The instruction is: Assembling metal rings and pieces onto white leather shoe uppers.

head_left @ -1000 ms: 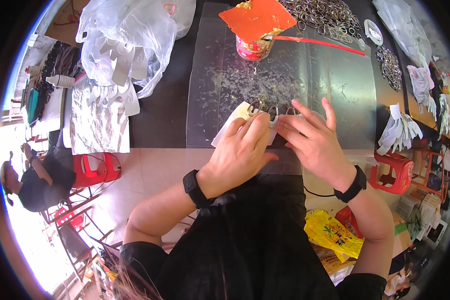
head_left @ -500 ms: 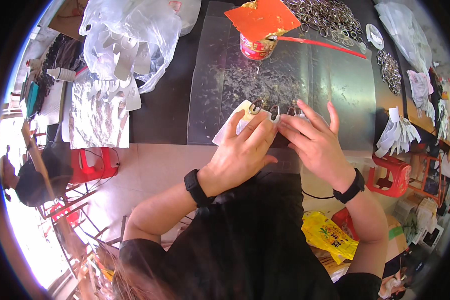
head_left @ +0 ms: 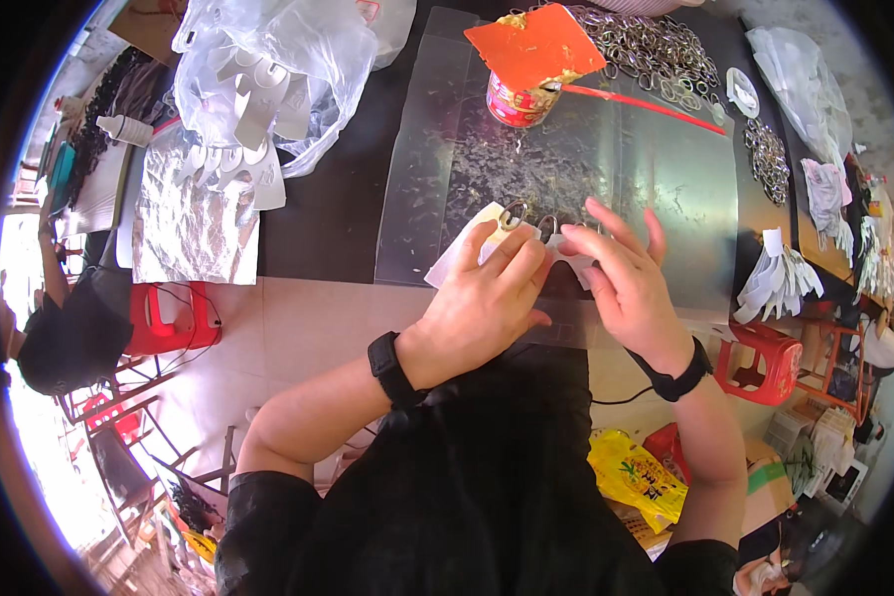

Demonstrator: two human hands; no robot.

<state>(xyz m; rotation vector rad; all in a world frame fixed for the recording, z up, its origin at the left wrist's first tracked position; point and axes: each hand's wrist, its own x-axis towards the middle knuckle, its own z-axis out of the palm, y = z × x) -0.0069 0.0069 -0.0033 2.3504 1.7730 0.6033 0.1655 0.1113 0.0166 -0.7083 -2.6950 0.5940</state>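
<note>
My left hand [head_left: 482, 303] lies at the near edge of the tabletop, palm down, its fingers stretched over a whitish strip piece [head_left: 454, 256]. Its thumb sticks out to the right, away from the strip. By the fingertips stand an oval metal ring [head_left: 513, 213] and a second metal ring [head_left: 549, 226]. My right hand [head_left: 634, 293] is just to the right, index finger bent toward the second ring and thumb apart from it. Its other fingers are raised and spread. A white piece [head_left: 572, 266] shows between the hands; my fingers partly hide where it is touched.
Beyond the hands stands a red tub [head_left: 519, 103] topped by an orange card [head_left: 536, 45] with yellowish paste; a red stick [head_left: 656, 107] juts rightward. Metal rings [head_left: 656, 45] are heaped at the back. A plastic bag [head_left: 318, 109] with white strips lies left, a strip bundle [head_left: 780, 283] right.
My right index finger has bent, and its thumb has swung away from the fingertips, showing more of the white piece. My left hand stays nearly in place. The whole view has shifted slightly.
</note>
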